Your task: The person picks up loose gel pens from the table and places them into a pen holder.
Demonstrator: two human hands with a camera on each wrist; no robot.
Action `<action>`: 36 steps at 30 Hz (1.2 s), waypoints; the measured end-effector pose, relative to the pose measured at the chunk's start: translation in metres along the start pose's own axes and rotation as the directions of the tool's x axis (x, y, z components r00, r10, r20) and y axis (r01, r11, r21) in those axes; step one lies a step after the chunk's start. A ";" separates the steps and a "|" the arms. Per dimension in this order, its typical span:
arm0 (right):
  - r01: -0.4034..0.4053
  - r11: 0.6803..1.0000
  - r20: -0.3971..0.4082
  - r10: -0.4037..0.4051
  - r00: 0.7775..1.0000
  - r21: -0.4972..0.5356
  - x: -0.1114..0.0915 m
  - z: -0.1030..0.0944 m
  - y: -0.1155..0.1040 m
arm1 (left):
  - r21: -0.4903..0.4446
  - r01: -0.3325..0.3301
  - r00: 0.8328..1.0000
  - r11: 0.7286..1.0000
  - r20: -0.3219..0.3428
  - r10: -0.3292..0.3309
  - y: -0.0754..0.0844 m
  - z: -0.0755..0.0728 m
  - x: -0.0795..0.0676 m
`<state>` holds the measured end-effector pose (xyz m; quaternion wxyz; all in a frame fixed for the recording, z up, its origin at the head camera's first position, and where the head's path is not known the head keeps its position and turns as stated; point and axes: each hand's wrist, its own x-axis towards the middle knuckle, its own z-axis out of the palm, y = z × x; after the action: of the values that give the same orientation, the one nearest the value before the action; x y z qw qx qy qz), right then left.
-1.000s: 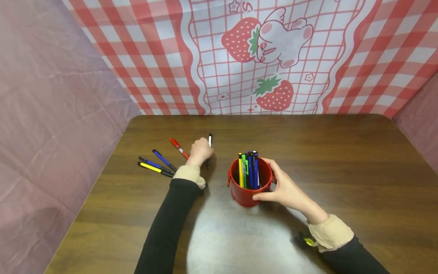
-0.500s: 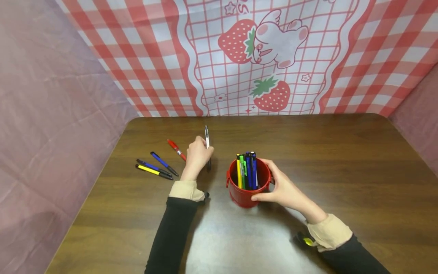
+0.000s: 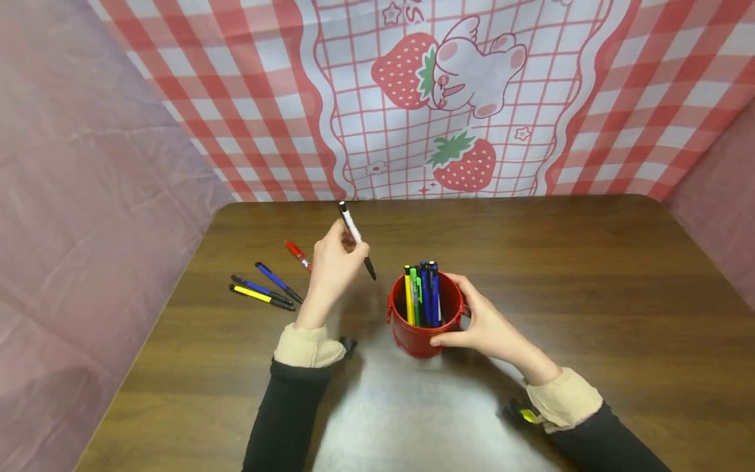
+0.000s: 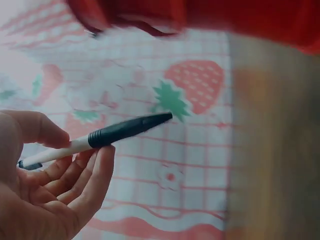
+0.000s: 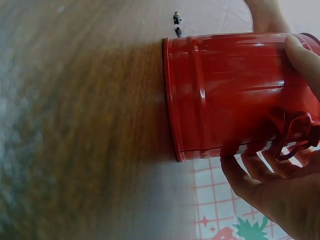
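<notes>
My left hand (image 3: pixel 337 262) pinches a white pen with a black grip (image 3: pixel 352 226) between thumb and fingers, tilted above the table with its black tip down to the right. In the left wrist view the same pen (image 4: pixel 75 147) lies across the fingers. My right hand (image 3: pixel 492 321) holds a red metal bucket (image 3: pixel 415 341) by its right side, thumb at the front, fingers behind. Several pens (image 3: pixel 425 295) in yellow, green and blue stand inside it. Seen from the right wrist, the bucket (image 5: pixel 235 95) rests on the table with fingers around its wall.
Left of my left hand lie a red pen (image 3: pixel 297 254), two blue pens (image 3: pixel 277 280) and a yellow pen (image 3: pixel 253 293), the red one partly hidden by the hand. A checked strawberry cloth (image 3: pixel 466 98) hangs behind the wooden table (image 3: pixel 566 262).
My left hand has lifted the white pen off the table and tilted it, its tip swinging right toward the bucket. My right hand keeps its hold on the bucket.
</notes>
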<state>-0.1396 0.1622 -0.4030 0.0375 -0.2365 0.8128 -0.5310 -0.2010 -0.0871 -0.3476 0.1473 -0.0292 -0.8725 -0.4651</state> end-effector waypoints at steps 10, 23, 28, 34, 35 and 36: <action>-0.013 1.000 0.000 0.013 1.000 -0.014 0.001 -0.001 0.000 | -0.306 -0.068 0.993 0.950 0.068 0.093 0.032 -0.013 -0.016; -0.005 1.000 -0.007 0.005 1.000 -0.007 0.001 0.002 0.002 | -0.241 -0.075 0.960 0.968 0.245 0.135 0.039 -0.009 -0.024; 0.000 1.000 -0.005 0.000 1.000 -0.006 0.001 0.002 0.002 | -0.187 -0.105 0.939 0.977 0.305 0.159 0.036 -0.005 -0.024; -0.004 1.000 0.003 0.004 1.000 -0.002 0.002 0.002 0.003 | -0.162 -0.105 0.925 0.981 0.348 0.156 0.035 -0.005 -0.025; -0.005 1.000 0.003 0.005 1.000 -0.001 0.002 0.002 0.003 | -0.173 -0.097 0.922 0.980 0.356 0.154 0.035 -0.004 -0.025; -0.007 1.000 0.004 0.007 1.000 -0.003 0.002 0.002 0.003 | -0.185 -0.084 0.919 0.979 0.364 0.148 0.036 -0.004 -0.025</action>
<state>-0.1417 0.1608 -0.4061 0.0406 -0.2347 0.8143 -0.5293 -0.1695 -0.0680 -0.3239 0.0017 -0.1817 -0.8394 -0.5123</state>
